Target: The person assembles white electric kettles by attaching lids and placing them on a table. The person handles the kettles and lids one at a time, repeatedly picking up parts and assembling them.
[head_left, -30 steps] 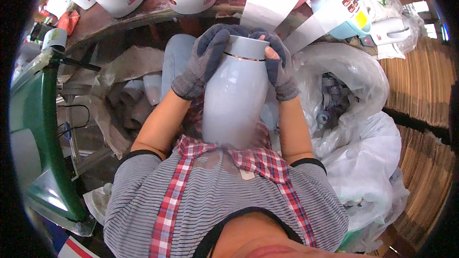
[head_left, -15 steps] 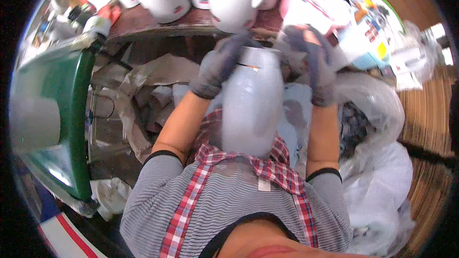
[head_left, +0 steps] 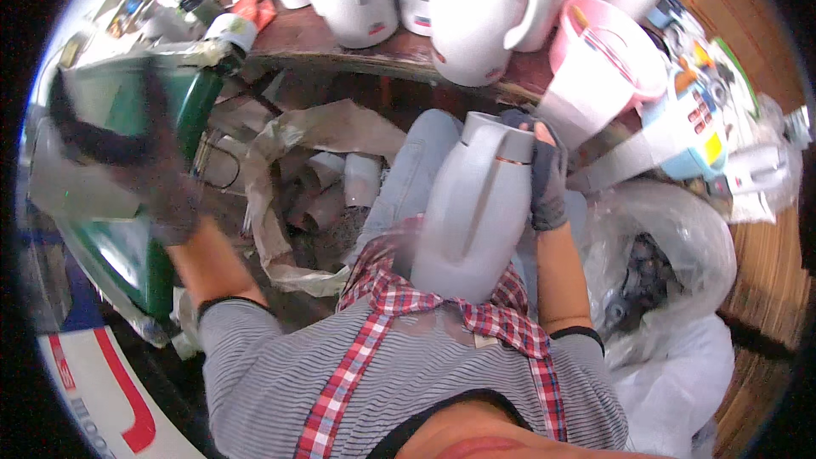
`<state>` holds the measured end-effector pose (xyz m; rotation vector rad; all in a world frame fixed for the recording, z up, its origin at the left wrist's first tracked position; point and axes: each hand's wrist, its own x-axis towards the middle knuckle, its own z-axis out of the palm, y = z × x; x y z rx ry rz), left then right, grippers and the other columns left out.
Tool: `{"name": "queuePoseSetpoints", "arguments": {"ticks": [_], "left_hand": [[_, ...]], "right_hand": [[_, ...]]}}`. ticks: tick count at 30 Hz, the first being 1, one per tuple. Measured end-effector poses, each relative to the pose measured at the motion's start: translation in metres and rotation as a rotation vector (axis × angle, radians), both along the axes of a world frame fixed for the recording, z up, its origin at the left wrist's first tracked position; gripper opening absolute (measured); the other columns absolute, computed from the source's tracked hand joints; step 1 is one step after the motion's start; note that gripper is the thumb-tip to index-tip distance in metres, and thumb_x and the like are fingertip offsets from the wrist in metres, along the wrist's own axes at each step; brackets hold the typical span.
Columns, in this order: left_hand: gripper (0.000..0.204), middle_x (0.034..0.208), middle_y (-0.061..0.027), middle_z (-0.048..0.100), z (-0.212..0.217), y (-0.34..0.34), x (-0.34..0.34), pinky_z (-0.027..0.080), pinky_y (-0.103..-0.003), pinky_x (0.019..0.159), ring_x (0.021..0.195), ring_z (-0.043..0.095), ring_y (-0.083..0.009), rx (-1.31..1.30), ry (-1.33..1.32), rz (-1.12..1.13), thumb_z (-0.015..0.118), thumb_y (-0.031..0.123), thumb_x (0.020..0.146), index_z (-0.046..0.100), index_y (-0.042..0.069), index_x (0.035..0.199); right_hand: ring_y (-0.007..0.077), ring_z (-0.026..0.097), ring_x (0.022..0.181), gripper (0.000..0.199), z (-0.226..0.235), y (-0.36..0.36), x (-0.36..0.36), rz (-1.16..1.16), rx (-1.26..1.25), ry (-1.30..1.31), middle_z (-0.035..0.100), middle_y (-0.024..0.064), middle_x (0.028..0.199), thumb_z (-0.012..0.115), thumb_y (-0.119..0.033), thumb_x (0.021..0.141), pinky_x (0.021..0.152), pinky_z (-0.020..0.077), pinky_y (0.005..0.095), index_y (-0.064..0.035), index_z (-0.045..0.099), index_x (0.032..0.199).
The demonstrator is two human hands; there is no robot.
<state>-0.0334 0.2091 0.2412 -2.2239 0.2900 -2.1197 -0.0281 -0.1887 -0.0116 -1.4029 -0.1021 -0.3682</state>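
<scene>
Grey plastic jug body [head_left: 476,212] upright in lap, right hand [head_left: 546,174] fingers clenched on its rim; left hand [head_left: 166,191] (blurred, grip unclear) by green bin [head_left: 183,106]. White jugs [head_left: 476,17] crowd wooden surface [head_left: 340,42].

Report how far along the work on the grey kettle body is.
Done: finished-looking white kettles line the bench. In hand: the right hand steadies the grey kettle body on the lap; the blurred left hand reaches toward the green bin. Left: the body's top is open, lidless.
</scene>
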Motion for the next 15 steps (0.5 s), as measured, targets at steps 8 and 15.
{"name": "queuePoseSetpoints", "arguments": {"ticks": [8,15], "left_hand": [[0.076,0.130,-0.0125,0.061,0.104,0.238,-0.029,0.049,-0.044,0.097,0.118,0.060,-0.0318,0.206,0.459,1.025,0.062,0.069,0.082,0.051,0.021,0.139],[0.056,0.136,-0.0105,0.058,0.099,0.202,-0.045,0.053,-0.038,0.095,0.120,0.060,-0.0251,0.513,0.558,1.325,0.058,0.024,0.092,0.045,0.028,0.147]], "right_hand": [[0.0158,0.060,0.098,0.043,0.009,0.001,0.004,0.136,0.272,0.111,0.065,0.0060,0.107,0.042,-0.035,0.103,0.091,0.0478,0.0315,0.0005,0.063,0.114],[0.0161,0.059,0.095,0.042,0.005,-0.014,-0.006,0.095,0.260,0.123,0.064,0.0065,0.104,0.039,-0.034,0.104,0.089,0.0472,0.0320,0.0006,0.062,0.108]]}}
